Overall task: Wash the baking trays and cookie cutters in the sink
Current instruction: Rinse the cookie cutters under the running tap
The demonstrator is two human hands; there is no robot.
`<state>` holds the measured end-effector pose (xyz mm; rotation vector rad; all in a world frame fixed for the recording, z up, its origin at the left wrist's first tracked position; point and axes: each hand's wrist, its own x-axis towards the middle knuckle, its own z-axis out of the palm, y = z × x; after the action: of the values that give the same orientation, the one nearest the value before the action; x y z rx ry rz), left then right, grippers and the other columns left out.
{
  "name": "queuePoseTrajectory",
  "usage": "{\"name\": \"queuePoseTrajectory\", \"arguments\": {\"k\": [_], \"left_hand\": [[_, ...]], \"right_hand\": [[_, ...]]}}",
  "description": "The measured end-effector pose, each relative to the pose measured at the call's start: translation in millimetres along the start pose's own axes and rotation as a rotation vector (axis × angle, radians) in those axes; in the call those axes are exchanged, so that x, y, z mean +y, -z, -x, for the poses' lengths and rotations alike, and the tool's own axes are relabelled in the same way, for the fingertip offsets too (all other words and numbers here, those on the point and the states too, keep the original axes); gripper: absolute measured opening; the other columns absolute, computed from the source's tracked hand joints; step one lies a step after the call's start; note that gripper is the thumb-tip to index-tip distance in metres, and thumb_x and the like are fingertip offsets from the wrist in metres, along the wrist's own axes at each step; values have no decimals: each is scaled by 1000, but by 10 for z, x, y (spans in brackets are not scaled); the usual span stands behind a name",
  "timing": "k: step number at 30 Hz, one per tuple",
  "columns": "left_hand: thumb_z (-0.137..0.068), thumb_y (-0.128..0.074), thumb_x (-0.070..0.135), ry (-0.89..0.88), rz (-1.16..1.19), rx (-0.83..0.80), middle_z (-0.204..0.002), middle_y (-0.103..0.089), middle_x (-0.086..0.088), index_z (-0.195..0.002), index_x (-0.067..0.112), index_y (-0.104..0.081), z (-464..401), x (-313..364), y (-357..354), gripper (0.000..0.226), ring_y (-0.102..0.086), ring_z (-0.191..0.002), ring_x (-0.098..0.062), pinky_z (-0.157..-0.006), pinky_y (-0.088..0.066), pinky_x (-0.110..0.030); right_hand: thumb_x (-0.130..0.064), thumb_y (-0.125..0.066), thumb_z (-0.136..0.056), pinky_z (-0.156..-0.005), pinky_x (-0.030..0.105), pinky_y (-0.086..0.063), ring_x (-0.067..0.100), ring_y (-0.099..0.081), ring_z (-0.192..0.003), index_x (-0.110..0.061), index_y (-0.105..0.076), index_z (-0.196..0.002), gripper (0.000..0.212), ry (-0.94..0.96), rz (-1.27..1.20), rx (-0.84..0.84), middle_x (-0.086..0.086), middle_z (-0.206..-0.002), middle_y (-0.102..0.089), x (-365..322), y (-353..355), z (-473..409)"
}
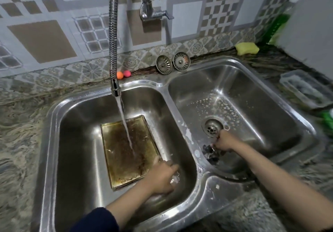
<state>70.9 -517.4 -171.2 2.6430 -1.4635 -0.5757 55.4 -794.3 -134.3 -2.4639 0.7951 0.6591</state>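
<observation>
The sink [201, 183] has two steel basins side by side. In the left basin one baking tray [124, 152] lies flat on the bottom, its inside stained brown and gold; it looks like a second tray sits under it at the near edge, but I cannot be sure. One stream of water [126, 123] runs from the single flexible tap [113, 33] onto the tray.

The left hand [162, 177] is down in the left basin at the tray's near right corner, fingers curled around something small and shiny, blurred, which I cannot name. The right hand [223, 141] is in the right basin beside the drain [212, 128], fingers closed on small dark metal pieces [210, 153] that may be cookie cutters; their number cannot be counted. Soap foam dots that basin's floor.

On the ledge behind the sink stand two round strainers [173, 63] leaning on the wall tiles, and two small balls [123, 74], one orange and one pink, touching each other. One yellow sponge [246, 48] lies on the counter at the far right, with one clear plastic container [304, 89] nearer along that side.
</observation>
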Motion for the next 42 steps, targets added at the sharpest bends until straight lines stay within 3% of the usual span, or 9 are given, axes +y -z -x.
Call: {"name": "queuePoseTrajectory", "arguments": {"k": [5,8,10,16,20,27,33,37,42], "left_hand": [[-76,-65,39,147,763,320,-110,-65,11,-115,31,-58,136,-56,253,40,-59,-102,-1,-92,-45,-19],[-80,-72,16,301,1148,522,-84,-69,9,-108,31,-62,245,-148,455,33,-63,-81,5,-77,-48,-12],[-83,-69,12,370,1266,645,-93,-68,3,-111,25,-64,294,-255,603,32,-64,-78,5,-75,-48,-11],[-88,-63,19,609,1651,873,-96,-71,0,-101,26,-67,359,-522,862,15,-68,-91,-19,-81,-53,-31],[-85,-68,24,659,1702,962,-88,-73,1,-96,22,-68,381,-609,966,11,-69,-89,-20,-83,-51,-35],[-93,-56,23,674,1572,1035,-79,-66,-6,-90,23,-65,398,-683,955,9,-60,-65,-15,-54,-49,-27],[-93,-55,15,542,1313,956,-94,-71,-6,-110,27,-62,452,-699,902,22,-71,-81,-18,-70,-55,-32],[-91,-56,7,506,1309,991,-100,-70,-6,-100,29,-66,451,-697,887,25,-70,-87,-22,-70,-55,-22],[-89,-57,0,515,1240,1045,-100,-71,1,-98,27,-68,545,-762,867,30,-69,-86,-17,-74,-57,-27]], "right_hand": [[-31,-65,-85,-73,32,-54,23,-64,-81,-13,-69,-95,21,103,137,229,6,-92,-70,-293,266,217],[-26,-62,-87,-67,29,-52,17,-63,-72,-15,-71,-90,14,320,-102,473,1,-79,-70,-600,341,465],[-19,-63,-86,-63,20,-48,10,-61,-66,-16,-72,-86,9,522,-267,567,-2,-73,-69,-875,327,653],[-11,-67,-84,-66,12,-47,4,-59,-67,-16,-71,-102,19,790,-514,191,1,-85,-70,-1586,-68,809],[-5,-70,-80,-70,17,-50,12,-63,-71,-17,-72,-107,30,844,-598,133,-10,-94,-70,-1880,-332,744],[-3,-68,-83,-68,11,-49,-4,-63,-73,-12,-72,-102,22,779,-742,178,-7,-92,-70,-2070,-441,667],[-7,-69,-84,-68,11,-48,-3,-64,-75,-14,-72,-100,18,716,-784,206,-3,-91,-71,-2026,-447,561],[-8,-70,-83,-71,14,-52,3,-67,-79,-16,-74,-98,17,718,-785,190,-5,-93,-72,-2011,-462,521],[-8,-71,-82,-76,15,-51,2,-66,-87,-16,-75,-100,19,756,-796,143,-6,-95,-72,-2078,-497,527]]}}
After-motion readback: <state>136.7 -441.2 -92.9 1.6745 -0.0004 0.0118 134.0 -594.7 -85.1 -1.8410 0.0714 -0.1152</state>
